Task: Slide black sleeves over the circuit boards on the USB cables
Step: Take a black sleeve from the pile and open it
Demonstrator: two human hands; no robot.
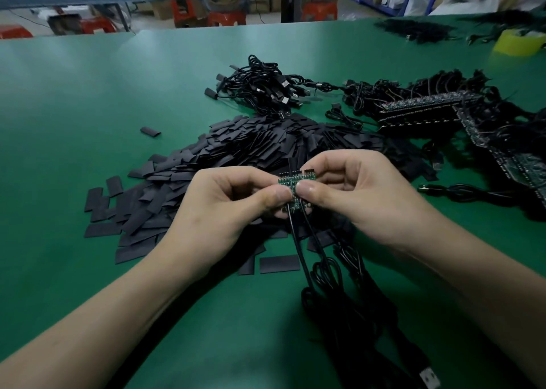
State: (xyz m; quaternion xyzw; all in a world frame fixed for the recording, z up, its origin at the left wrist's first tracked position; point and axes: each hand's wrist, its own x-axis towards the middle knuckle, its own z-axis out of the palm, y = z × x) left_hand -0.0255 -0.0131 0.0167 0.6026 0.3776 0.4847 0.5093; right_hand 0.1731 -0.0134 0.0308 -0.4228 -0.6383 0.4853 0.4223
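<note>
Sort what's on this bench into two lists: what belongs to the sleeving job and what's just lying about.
Job: circuit boards pinched by left hand and right hand; their black cables; pile of black sleeves; strips of boards at right; bundle of USB cables.

Lying about: yellow tape roll; red stools; cardboard boxes.

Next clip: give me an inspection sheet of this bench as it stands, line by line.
Surface: green table, light glare on its far side.
Job's things: heap of black sleeves mid-table; unsleeved circuit boards held above it; board panels at right.
Clutter: yellow tape roll, far right corner.
Grippers: left hand and right hand both pinch the circuit boards.
Cables: two black cables run from the held boards toward the near edge; USB cable bundle behind the heap.
Surroundings: red stools and cardboard boxes beyond the table.
</note>
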